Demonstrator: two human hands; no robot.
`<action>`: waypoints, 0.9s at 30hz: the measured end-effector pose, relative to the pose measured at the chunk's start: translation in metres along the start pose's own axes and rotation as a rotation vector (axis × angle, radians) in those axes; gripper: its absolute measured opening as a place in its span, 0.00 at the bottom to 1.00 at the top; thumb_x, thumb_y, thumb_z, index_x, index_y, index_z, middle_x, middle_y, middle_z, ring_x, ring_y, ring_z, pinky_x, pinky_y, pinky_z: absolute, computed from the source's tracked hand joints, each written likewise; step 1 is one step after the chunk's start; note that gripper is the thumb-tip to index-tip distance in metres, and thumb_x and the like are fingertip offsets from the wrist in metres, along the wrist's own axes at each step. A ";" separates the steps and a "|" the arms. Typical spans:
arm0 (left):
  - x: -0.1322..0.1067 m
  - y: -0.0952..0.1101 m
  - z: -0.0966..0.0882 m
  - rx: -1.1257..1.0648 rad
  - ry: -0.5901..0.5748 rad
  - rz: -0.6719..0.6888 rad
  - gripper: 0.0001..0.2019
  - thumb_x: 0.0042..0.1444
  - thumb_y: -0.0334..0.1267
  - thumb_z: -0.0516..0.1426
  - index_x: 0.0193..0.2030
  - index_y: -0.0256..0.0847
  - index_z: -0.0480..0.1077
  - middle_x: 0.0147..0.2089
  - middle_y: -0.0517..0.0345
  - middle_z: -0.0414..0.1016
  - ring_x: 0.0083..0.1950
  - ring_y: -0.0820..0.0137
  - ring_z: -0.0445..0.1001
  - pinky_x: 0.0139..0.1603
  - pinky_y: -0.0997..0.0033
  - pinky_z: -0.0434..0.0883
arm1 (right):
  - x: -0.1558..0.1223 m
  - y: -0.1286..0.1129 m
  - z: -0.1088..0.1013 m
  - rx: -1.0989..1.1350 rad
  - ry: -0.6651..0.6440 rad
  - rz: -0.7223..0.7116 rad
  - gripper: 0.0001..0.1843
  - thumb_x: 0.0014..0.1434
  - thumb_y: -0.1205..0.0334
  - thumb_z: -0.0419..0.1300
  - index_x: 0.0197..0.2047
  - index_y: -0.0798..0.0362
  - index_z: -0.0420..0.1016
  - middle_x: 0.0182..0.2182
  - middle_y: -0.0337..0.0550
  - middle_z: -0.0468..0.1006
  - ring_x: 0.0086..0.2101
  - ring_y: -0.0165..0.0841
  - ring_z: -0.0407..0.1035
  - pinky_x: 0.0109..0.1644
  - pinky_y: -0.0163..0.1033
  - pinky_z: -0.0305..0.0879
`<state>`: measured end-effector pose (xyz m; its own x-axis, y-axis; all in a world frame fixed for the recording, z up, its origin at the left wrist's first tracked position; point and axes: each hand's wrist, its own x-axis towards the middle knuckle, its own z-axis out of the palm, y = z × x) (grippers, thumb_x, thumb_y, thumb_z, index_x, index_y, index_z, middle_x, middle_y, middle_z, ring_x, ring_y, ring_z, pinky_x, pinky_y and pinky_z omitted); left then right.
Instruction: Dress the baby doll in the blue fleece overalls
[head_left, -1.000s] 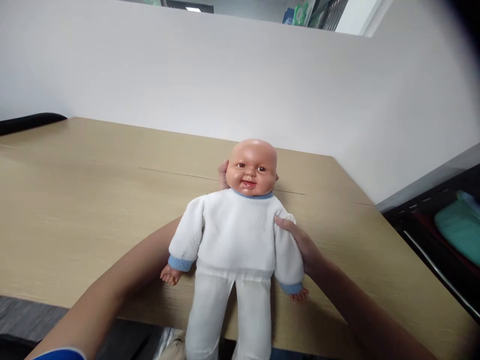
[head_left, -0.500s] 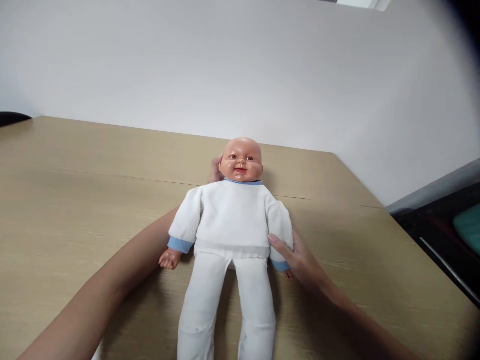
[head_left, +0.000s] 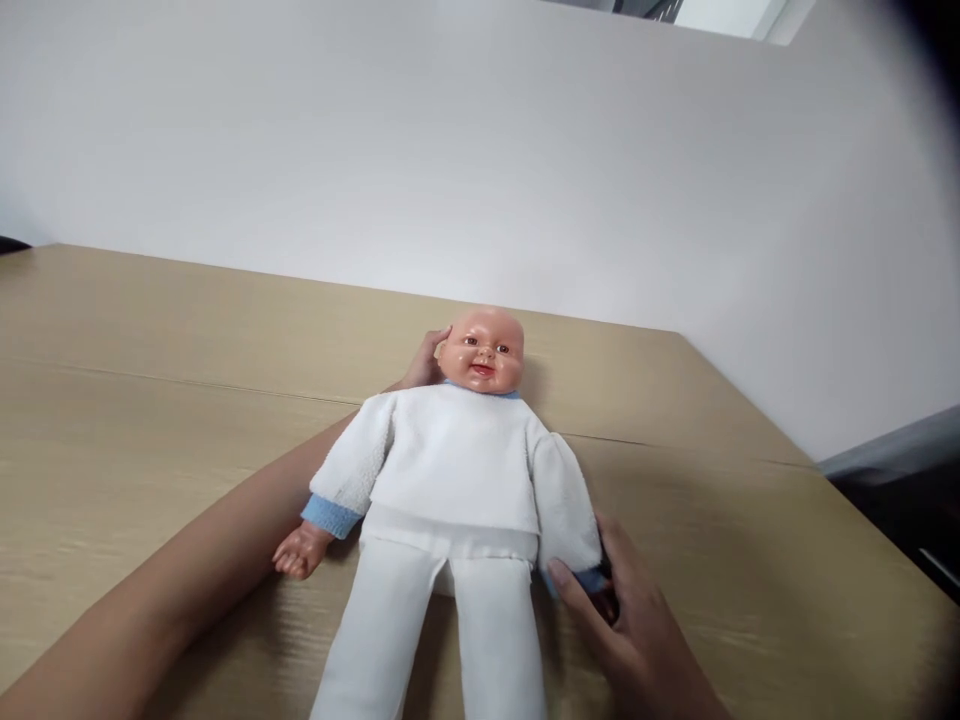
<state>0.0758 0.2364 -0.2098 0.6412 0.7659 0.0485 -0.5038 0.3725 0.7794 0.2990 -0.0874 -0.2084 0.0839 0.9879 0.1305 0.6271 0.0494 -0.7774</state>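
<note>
A baby doll (head_left: 450,480) in a white fleece top with blue cuffs and white trousers lies on its back on the wooden table (head_left: 150,400), head towards the wall. My left hand (head_left: 424,362) is cupped behind the doll's head, with the forearm running under its shoulder. My right hand (head_left: 622,620) closes round the doll's left sleeve at the blue cuff, thumb on top.
A white partition wall (head_left: 480,150) rises along the table's far edge. At the right, past the table's edge, there is a dark unit (head_left: 915,520). Light wood extends on both sides of the doll.
The doll went from held upright to lying flat on the table. My right hand slid from its shoulder down the sleeve to the cuff.
</note>
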 end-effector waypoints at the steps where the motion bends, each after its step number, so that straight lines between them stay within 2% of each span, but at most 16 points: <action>1: -0.002 0.002 -0.002 0.020 0.000 -0.048 0.30 0.57 0.61 0.61 0.53 0.36 0.81 0.47 0.49 0.89 0.62 0.45 0.82 0.72 0.50 0.71 | 0.001 0.001 0.001 -0.006 0.005 -0.008 0.26 0.70 0.45 0.62 0.67 0.44 0.69 0.58 0.48 0.82 0.55 0.43 0.80 0.55 0.40 0.79; 4: -0.008 0.005 -0.001 0.070 -0.002 -0.200 0.36 0.56 0.68 0.59 0.52 0.33 0.81 0.47 0.44 0.89 0.62 0.41 0.82 0.70 0.47 0.72 | 0.001 0.004 0.003 -0.010 0.044 0.001 0.26 0.69 0.43 0.62 0.65 0.44 0.71 0.56 0.46 0.84 0.54 0.44 0.80 0.54 0.39 0.79; 7: -0.012 0.005 0.003 0.091 0.033 -0.261 0.41 0.56 0.74 0.57 0.52 0.34 0.81 0.49 0.41 0.88 0.63 0.40 0.81 0.69 0.46 0.73 | 0.000 0.005 0.004 -0.011 0.099 0.052 0.28 0.68 0.40 0.62 0.64 0.46 0.73 0.54 0.47 0.85 0.51 0.44 0.81 0.52 0.39 0.80; 11: -0.012 0.005 0.008 0.108 0.081 -0.234 0.38 0.58 0.72 0.58 0.52 0.34 0.81 0.49 0.40 0.88 0.62 0.42 0.81 0.69 0.47 0.73 | -0.001 0.005 0.006 -0.011 0.108 0.092 0.31 0.65 0.37 0.64 0.64 0.47 0.74 0.52 0.48 0.86 0.47 0.44 0.82 0.47 0.39 0.80; 15: -0.013 0.005 0.012 0.122 0.098 -0.169 0.35 0.61 0.68 0.59 0.52 0.34 0.81 0.49 0.40 0.88 0.62 0.43 0.82 0.70 0.49 0.73 | -0.003 -0.002 0.011 0.010 0.178 0.117 0.32 0.65 0.35 0.62 0.64 0.46 0.75 0.55 0.48 0.85 0.50 0.44 0.81 0.50 0.40 0.79; 19: -0.013 0.003 0.015 0.110 0.082 -0.128 0.33 0.64 0.65 0.58 0.55 0.33 0.80 0.51 0.40 0.88 0.62 0.45 0.82 0.71 0.49 0.73 | -0.003 -0.002 0.008 0.017 0.131 0.144 0.32 0.66 0.35 0.62 0.65 0.47 0.73 0.54 0.48 0.85 0.50 0.44 0.82 0.49 0.39 0.80; 25: -0.011 0.000 0.012 0.090 0.032 -0.126 0.34 0.67 0.65 0.56 0.60 0.34 0.79 0.57 0.41 0.86 0.65 0.47 0.81 0.73 0.50 0.71 | 0.000 0.011 -0.002 -0.049 0.002 0.080 0.33 0.67 0.40 0.64 0.68 0.47 0.70 0.57 0.49 0.84 0.52 0.44 0.82 0.52 0.40 0.81; 27: -0.010 -0.001 0.009 0.090 0.025 -0.126 0.35 0.67 0.65 0.56 0.61 0.34 0.78 0.58 0.41 0.85 0.65 0.47 0.81 0.74 0.50 0.71 | -0.001 0.010 -0.001 -0.056 0.017 0.087 0.33 0.67 0.39 0.63 0.68 0.47 0.70 0.58 0.50 0.84 0.52 0.44 0.81 0.52 0.40 0.80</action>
<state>0.0750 0.2236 -0.2056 0.6810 0.7292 -0.0676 -0.3658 0.4186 0.8312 0.3060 -0.0878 -0.2159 0.1522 0.9855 0.0748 0.6595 -0.0449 -0.7504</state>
